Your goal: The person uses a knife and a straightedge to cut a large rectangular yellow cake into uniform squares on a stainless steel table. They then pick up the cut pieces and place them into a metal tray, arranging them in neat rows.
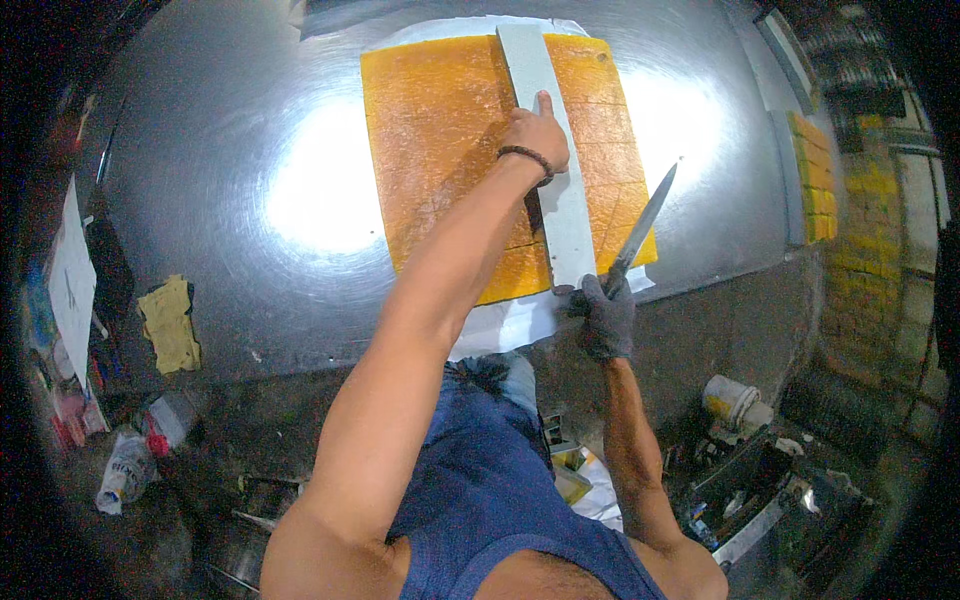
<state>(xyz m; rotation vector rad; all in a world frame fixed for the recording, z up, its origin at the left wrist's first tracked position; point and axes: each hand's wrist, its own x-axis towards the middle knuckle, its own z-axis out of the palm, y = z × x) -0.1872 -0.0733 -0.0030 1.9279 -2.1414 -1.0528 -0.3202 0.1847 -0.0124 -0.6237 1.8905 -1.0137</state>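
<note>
A large orange-yellow slab (442, 142) lies on a white sheet (517, 322), with faint straight lines scored across its right part. Lengthwise over it rests a pale grey flat board (566, 217). My left hand (536, 139), bare with a dark beaded bracelet, bears on this board, index finger stretched along it and other fingers curled at its left edge. In a dark glove, my right hand (609, 319) grips a long knife (649, 217) by its handle. The blade points up and away past the slab's right edge. The gloved hand is at the board's near end.
The metal table (225, 135) reflects bright light. A yellow cloth (171, 326) lies at its left front. Cut yellow-orange blocks (814, 180) stand at the right end, with more stacked yellow blocks (862, 262) beyond. A bucket (729, 401) and an open box of tools (757, 510) are lower right.
</note>
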